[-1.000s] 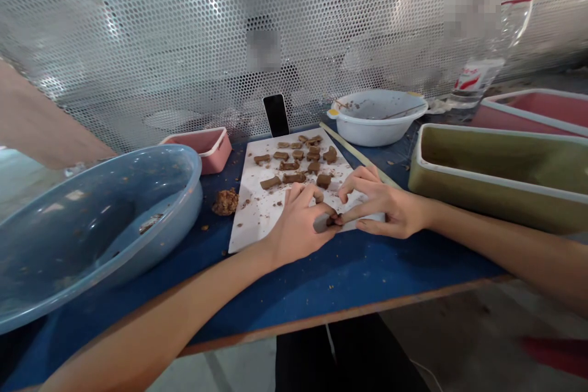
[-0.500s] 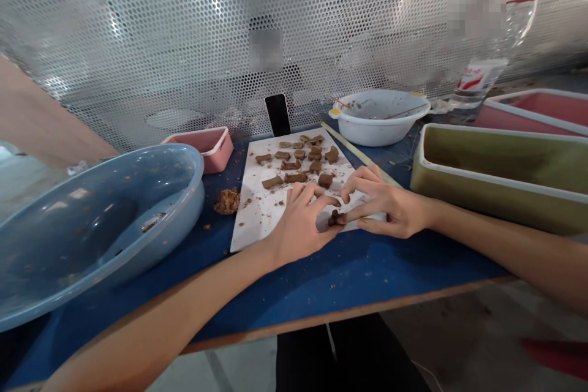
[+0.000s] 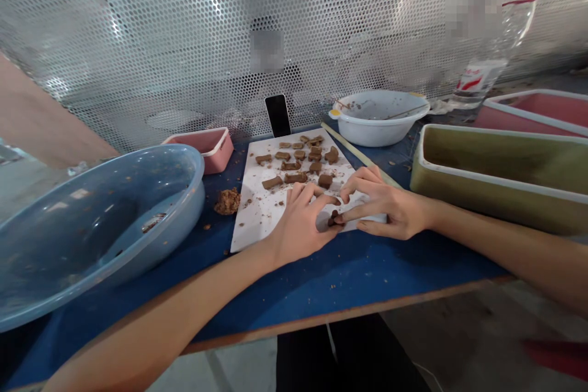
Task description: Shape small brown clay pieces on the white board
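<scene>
On the white board (image 3: 257, 214) lies a small dark brown clay piece (image 3: 334, 218), partly covered by fingers. My left hand (image 3: 303, 217) curls around it from the left, thumb against its near side and other fingers bent over the far side. From the right, the index finger of my right hand (image 3: 386, 205) touches the piece, while the thumb and other fingers are spread apart. Further up the board sit several brown shaped clay pieces (image 3: 296, 177), some blocky and some bone-like, with crumbs scattered among them.
A crumbly brown lump (image 3: 227, 201) sits left of the board, near a large blue basin (image 3: 184, 196) and a pink box (image 3: 220, 153). Behind stand a phone (image 3: 278, 115) and white basin (image 3: 376, 131). A pale stick (image 3: 353, 148), green trough (image 3: 496, 187) and bottle (image 3: 478, 79) are right.
The right index fingertip has shifted slightly on the clay piece, which now looks a little turned. My left hand has stayed nearly still.
</scene>
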A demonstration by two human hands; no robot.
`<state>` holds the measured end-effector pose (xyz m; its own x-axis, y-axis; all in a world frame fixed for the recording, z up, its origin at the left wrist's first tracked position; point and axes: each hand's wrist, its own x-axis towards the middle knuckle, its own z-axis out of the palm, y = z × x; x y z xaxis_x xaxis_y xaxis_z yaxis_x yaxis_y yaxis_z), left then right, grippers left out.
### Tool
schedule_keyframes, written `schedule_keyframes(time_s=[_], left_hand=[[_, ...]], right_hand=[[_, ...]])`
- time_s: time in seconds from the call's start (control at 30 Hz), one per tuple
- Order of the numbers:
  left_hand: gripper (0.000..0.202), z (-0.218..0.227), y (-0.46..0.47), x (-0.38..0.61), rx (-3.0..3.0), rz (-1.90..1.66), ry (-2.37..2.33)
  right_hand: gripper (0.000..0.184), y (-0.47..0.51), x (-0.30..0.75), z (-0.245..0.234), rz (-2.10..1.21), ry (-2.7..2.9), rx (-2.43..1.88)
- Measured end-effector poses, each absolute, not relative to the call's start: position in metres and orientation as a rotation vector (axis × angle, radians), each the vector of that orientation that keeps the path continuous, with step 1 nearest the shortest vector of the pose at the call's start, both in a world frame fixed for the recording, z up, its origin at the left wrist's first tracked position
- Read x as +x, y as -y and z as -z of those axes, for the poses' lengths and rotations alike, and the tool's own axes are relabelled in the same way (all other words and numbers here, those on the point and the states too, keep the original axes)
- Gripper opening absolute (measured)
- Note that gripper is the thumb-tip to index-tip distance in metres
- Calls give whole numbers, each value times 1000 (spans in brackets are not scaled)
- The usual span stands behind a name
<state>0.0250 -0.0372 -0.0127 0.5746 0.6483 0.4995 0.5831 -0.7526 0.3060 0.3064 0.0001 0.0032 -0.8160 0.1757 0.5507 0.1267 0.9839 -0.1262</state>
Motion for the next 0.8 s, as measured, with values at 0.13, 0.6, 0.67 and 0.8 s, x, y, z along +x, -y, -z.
schedule_keyframes(time_s=[0.13,0.6,0.67,0.8], left_hand=[[33,14,37,25,2696,-919,-1046],[30,13,37,25,2692,-915,-1065],[31,12,38,25,2689,-907,-1067],[29,11,38,25,2691,-925,-1037]], right_hand=[[23,1,307,-3,-106,2556,-226],[24,1,309,-2,-107,2572,-264],[24,1,309,-3,-99,2564,-256],[25,0,310,-4,-95,2568,-253]])
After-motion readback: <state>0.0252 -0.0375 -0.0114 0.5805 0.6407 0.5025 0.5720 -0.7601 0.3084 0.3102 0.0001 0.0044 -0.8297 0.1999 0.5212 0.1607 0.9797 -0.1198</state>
